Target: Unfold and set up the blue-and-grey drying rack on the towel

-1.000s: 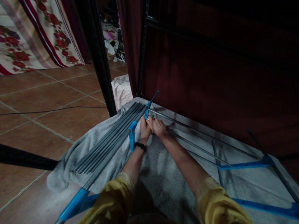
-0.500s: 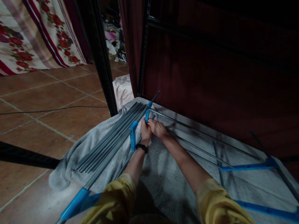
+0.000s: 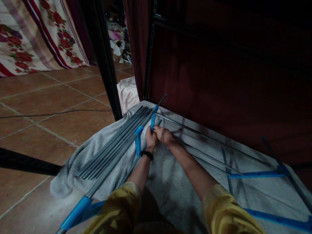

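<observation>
Blue rack connector (image 3: pixel 152 121), pinched by fingers of left hand (image 3: pixel 151 139) and right hand (image 3: pixel 164 135) against grey rods (image 3: pixel 114 143); seating apparently underway, next calling for firm pressing.

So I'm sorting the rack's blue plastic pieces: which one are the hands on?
The small blue bracket on the far end of the long grey rail, where both hands meet. The nearer blue bracket stands untouched beside the left wrist.

Head cam only, low to floor, looking fwd & down.
You see along both your forearms to the left hand (image 3: pixel 151 139) and right hand (image 3: pixel 165 135), close in; tiled floor (image 3: pixel 48 107) left, dark cabinet (image 3: pixel 219 81) ahead-right.
</observation>
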Tool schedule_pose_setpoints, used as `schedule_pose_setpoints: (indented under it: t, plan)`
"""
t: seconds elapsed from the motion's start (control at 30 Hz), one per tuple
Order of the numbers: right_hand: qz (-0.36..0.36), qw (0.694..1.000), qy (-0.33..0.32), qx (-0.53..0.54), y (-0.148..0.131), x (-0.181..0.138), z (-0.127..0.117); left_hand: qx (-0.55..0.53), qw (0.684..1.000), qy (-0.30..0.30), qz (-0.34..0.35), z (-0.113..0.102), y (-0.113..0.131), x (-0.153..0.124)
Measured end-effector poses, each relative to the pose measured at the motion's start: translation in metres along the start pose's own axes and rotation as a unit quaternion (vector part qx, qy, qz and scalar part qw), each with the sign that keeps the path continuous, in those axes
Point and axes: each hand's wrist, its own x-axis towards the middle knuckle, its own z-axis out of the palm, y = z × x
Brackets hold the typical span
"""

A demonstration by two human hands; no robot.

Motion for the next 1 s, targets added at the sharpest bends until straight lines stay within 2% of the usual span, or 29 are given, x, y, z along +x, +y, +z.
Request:
schedule_pose_setpoints:
  t: [0.37, 0.8, 0.9, 1.0]
  plan:
    - [-0.005, 1.0, -0.007, 0.001, 0.003, 0.006, 0.019, -0.017, 1.0, -0.022, -0.003, -0.003, 0.002, -0.001]
    - [0.017, 1.0, -0.006, -0.025, -0.001, 0.009, 0.029, -0.021, 0.999, -0.026, 0.0, -0.002, -0.006, -0.002]
    - [0.002, 0.999, 0.016, -0.031, -0.001, 0.008, 0.031, -0.02, 0.999, -0.032, 0.008, -0.003, -0.008, -0.002]
    - [0.002, 0.997, 0.064, -0.041, 0.002, -0.004, 0.038, 0.011, 0.999, -0.041, 0.002, -0.005, -0.008, -0.001]
